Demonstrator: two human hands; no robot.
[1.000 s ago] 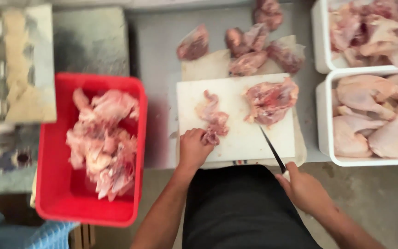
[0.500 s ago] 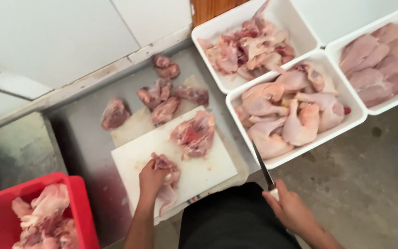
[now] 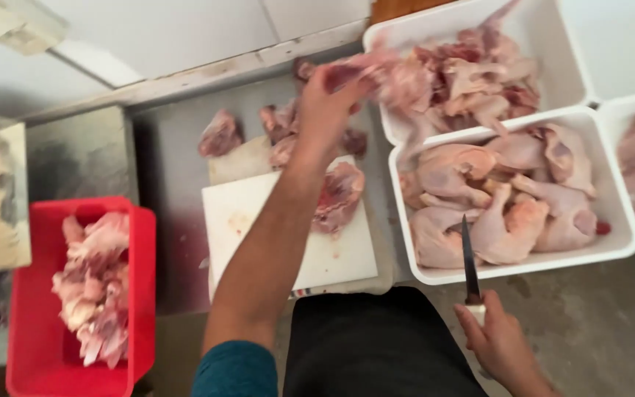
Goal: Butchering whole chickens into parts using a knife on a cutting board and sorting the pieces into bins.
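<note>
Over the far white tray [image 3: 398,29], left hand [image 3: 325,103] grips a raw chicken piece [image 3: 376,73], held at the tray's left rim. Right hand [image 3: 501,345], near right, is clenched on a knife [image 3: 468,257], blade pointing away beside the cutting board [image 3: 295,235].

Crate [image 3: 20,367] left of cutting board [image 3: 332,257]

Raw chicken piece [image 3: 376,73]: pink, red in places, motion-blurred, held aloft at the near rim of the far white tray. Knife [image 3: 467,257]: dark narrow blade, pale handle, point directed away from the person, blade lying over the front edge of the middle white tray of chicken legs.
</note>
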